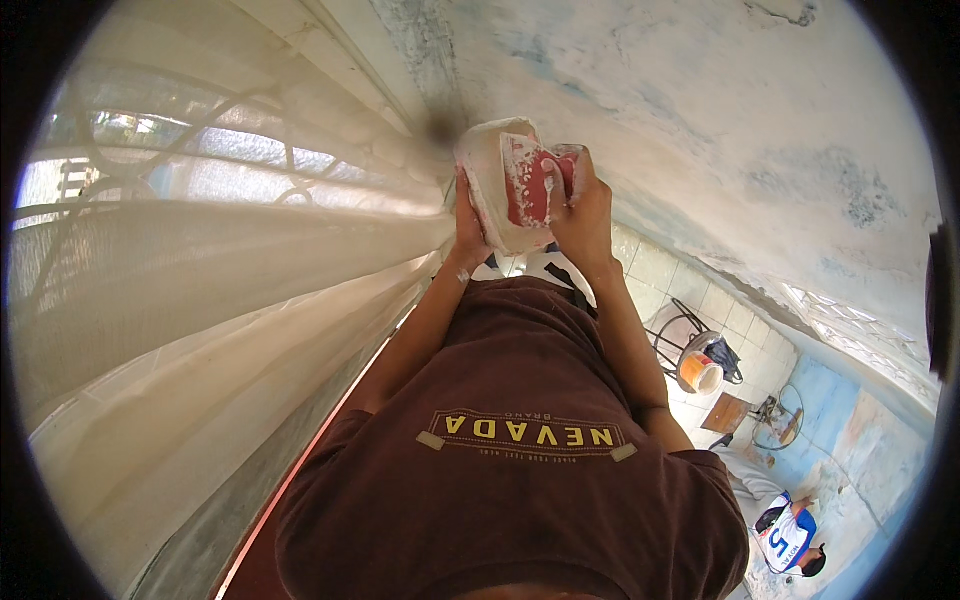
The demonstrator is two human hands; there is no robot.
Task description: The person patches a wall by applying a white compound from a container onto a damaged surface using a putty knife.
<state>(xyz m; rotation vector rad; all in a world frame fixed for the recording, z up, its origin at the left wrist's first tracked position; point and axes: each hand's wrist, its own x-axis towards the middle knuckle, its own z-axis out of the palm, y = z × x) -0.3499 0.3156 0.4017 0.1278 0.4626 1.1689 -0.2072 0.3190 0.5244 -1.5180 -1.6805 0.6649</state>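
My left hand [469,228] is closed round the near left side of a whitish plastic container [482,158], its rim smeared with white paste. Over the container's opening, my right hand [588,222] grips a red plastic plastering float [526,190]. White paste is spattered across the float's face and handle. Both hands are raised in front of my chest, close to the patchy wall. Whether the float touches the container's inside I cannot tell, nor how much paste it holds.
A pale sheer curtain [250,240] hangs along my left. Ahead and right runs a wall [720,110] with white and bluish patches. Below right, an orange-and-white bucket [703,375] stands on a stool, beside dark cloth [723,358]. Another person [787,535] is farther off, lower right.
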